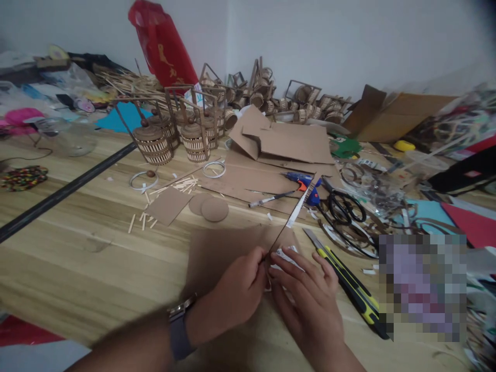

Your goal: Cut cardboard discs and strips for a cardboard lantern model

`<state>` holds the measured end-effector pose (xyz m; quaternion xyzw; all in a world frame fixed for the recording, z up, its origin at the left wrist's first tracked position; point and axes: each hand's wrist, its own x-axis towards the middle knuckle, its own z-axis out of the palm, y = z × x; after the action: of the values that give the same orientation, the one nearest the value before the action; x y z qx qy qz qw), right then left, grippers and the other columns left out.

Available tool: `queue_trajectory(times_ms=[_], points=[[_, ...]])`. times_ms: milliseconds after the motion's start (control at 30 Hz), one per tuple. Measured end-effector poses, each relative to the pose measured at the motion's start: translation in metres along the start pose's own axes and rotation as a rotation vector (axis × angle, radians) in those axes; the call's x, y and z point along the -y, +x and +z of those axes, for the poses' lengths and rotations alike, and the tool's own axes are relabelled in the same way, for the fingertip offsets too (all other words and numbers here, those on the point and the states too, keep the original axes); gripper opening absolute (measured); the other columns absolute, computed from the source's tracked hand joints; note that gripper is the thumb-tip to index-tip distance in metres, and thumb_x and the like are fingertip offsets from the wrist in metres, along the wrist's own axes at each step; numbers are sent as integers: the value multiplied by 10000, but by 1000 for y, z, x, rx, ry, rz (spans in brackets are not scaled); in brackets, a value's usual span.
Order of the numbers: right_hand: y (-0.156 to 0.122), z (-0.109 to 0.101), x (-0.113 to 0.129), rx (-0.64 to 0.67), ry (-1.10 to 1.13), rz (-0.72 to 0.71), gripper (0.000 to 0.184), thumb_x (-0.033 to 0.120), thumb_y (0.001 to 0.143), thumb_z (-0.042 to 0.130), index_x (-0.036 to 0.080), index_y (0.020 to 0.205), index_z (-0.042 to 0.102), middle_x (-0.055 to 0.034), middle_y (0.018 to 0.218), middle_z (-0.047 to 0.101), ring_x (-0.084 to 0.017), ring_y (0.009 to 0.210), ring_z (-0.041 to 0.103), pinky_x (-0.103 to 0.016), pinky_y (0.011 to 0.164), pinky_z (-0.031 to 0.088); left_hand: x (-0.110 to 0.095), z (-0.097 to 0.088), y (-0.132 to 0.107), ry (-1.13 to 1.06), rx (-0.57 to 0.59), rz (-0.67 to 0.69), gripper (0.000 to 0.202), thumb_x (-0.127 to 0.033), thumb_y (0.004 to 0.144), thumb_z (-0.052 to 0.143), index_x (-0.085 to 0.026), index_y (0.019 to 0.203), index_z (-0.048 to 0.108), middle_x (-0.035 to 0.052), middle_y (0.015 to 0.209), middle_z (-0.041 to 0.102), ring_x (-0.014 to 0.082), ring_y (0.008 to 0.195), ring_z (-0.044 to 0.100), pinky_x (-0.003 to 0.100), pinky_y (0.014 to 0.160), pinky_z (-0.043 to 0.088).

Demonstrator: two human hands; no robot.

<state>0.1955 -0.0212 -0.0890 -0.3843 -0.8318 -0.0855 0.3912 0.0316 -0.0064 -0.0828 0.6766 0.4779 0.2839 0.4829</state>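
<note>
Left hand (pixel 244 279) closed in a fist around a thin brown strip (pixel 279 236), with right hand (pixel 310 289) just beside, fingers half spread and tips at the strip's near end (impossible to tell whether gripping there or merely touching). Strip slanting up and away from between the hands, far end near a blue glue gun (pixel 306 183). Beneath both hands, a brown cardboard sheet (pixel 209 253) flat on the wooden worktop (pixel 116 274); partly under the right fingers, a printed white paper (pixel 291 254). On the left wrist, a watch (pixel 180 315) with a grey band. To the right of the right hand, a yellow-and-black cutter (pixel 351 284), blade out and pointing away. Beyond the sheet, two cardboard discs (pixel 215 207), one overlapping the other, next to a cardboard square (pixel 169 204) and scattered pale sticks (pixel 185 183). Near the glue gun, a pen (pixel 271 199) to the left and black-handled scissors (pixel 343 206) to the right. Farther back, lidded miniature buckets (pixel 196 142) with tall handles, then larger cardboard pieces (pixel 294 142) in a loose stack. Behind the buckets, against the wall, a red bag (pixel 163 46).
</note>
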Motion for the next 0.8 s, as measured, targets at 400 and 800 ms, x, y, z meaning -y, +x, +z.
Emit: queue_trajectory(times_ms=[400,800], points=[[1,-3,4,38,39,60,176,99,972,510,239,1030,601,-56,1011,828,-215,1057,760,-388,1164,237,-3,3,-7,168,-27,47,112,-217,936,314,-249,844,370,56,821,606,210,742,585,311,680,373],[-2,-2,0,-38,134,227,157,159,978,532,270,1043,623,-13,972,815,-218,999,767,-409,1048,364,-6,-4,-4,112,-3,69,209,-276,991,338,-229,833,468,38,808,637,189,738,605,286,674,379]])
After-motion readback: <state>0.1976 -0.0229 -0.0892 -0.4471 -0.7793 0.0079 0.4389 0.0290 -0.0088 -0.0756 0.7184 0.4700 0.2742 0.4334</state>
